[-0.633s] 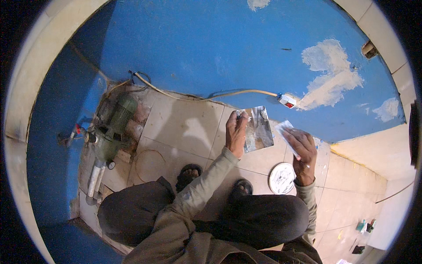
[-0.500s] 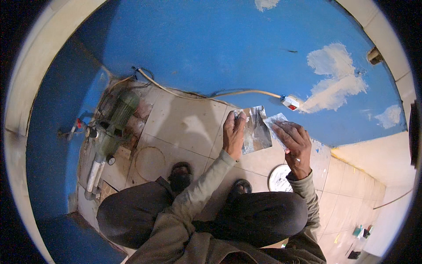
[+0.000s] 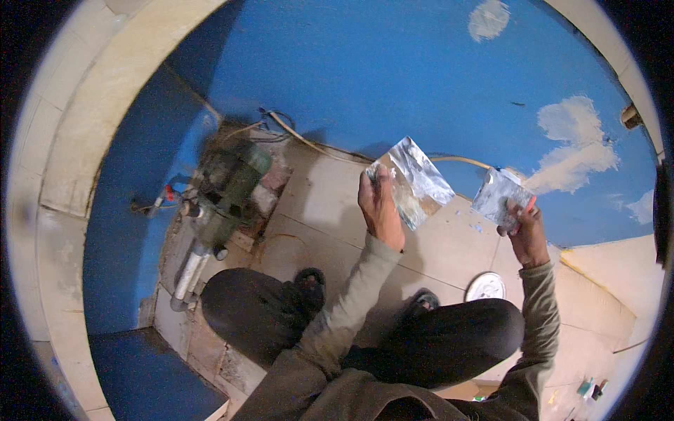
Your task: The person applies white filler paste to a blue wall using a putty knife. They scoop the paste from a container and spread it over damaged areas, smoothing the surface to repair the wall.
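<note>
My left hand [image 3: 381,210] grips a square, shiny metal plate [image 3: 425,179] by its left corner, thumb on top, with whitish putty smears on it. My right hand [image 3: 528,235] is closed around the red handle of a putty knife [image 3: 500,198], its wide metal blade pointing up and left, coated with grey-white smears. A gap separates the two tools. Behind them rises a blue wall [image 3: 393,70] with white putty patches [image 3: 572,147]. The putty knife's blade overlaps the end of a pale cable [image 3: 460,161] along the wall.
A green water pump [image 3: 235,182] with white pipes stands at the left, near a red-handled valve [image 3: 170,193]. A round white lid [image 3: 485,286] lies on the tiled floor [image 3: 309,238] beside my right knee. Small items [image 3: 590,388] lie at the far lower right.
My hands have moved apart; the putty knife has gone right, off the plate's edge. The plate is now turned cornerwise. The view has shifted, so the surroundings appear farther right.
</note>
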Motion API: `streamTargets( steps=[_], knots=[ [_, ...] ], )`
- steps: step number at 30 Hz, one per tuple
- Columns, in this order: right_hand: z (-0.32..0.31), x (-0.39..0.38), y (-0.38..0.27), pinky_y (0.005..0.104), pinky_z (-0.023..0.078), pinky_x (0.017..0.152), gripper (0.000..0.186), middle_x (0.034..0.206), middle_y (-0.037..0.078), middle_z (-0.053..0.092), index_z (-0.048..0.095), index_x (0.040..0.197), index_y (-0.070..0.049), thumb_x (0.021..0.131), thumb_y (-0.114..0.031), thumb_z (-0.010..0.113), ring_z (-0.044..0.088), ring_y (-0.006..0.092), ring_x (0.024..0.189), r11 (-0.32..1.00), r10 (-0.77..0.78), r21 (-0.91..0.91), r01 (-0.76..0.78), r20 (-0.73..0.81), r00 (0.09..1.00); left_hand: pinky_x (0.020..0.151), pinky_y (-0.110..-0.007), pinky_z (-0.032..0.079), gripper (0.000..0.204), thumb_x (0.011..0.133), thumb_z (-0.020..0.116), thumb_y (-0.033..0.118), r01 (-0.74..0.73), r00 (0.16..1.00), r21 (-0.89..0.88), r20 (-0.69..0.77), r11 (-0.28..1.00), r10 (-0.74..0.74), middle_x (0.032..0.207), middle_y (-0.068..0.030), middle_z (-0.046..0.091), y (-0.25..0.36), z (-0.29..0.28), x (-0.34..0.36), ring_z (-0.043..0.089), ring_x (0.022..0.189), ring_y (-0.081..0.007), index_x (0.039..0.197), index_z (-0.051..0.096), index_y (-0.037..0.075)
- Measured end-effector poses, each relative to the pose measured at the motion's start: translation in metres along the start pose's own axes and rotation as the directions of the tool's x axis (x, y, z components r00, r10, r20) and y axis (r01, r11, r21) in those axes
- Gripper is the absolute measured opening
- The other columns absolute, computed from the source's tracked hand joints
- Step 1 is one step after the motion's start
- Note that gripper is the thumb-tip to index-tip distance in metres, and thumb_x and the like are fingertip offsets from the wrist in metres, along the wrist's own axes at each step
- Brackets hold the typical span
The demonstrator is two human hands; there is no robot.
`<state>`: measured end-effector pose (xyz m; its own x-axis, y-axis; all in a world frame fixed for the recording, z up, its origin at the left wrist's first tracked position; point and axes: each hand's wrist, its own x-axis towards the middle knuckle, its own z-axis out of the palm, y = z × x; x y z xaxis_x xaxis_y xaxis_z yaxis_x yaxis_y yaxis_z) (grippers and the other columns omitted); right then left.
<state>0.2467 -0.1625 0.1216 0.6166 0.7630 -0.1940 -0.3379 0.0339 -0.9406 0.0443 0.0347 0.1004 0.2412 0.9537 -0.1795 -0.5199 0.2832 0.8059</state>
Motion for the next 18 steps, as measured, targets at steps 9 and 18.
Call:
streamTargets(
  steps=[9, 18],
  knots=[
    [0.121, 0.105, 0.063, 0.0545, 0.058, 0.082, 0.022, 0.111, 0.010, 0.064, 0.060, 0.112, -0.004, 0.093, -0.013, 0.058, 0.066, 0.0253, 0.096, 0.913, 0.386, 0.020, -0.407, 0.276, 0.880, 0.102, -0.042, 0.041, 0.051, 0.092, 0.062, 0.033, -0.231, 0.971, -0.025, 0.057, 0.973, 0.233, 0.128, -0.0122, 0.056, 0.169, -0.079, 0.063, 0.053, 0.119, -0.0263, 0.131, 0.049, 0.003],
    [0.291, 0.201, 0.247, 0.0338, 0.053, 0.064, 0.015, 0.093, 0.004, 0.064, 0.059, 0.106, -0.011, 0.096, -0.022, 0.055, 0.060, 0.0181, 0.075, 0.639, 0.358, 0.664, -0.389, 0.191, 0.914, 0.106, -0.042, 0.037, 0.049, 0.094, 0.058, 0.032, -0.127, 0.992, -0.191, -0.040, 0.973, 0.122, 0.137, -0.0102, 0.052, 0.207, -0.157, 0.088, 0.051, 0.122, -0.0259, 0.133, 0.050, 0.003]
  ],
)
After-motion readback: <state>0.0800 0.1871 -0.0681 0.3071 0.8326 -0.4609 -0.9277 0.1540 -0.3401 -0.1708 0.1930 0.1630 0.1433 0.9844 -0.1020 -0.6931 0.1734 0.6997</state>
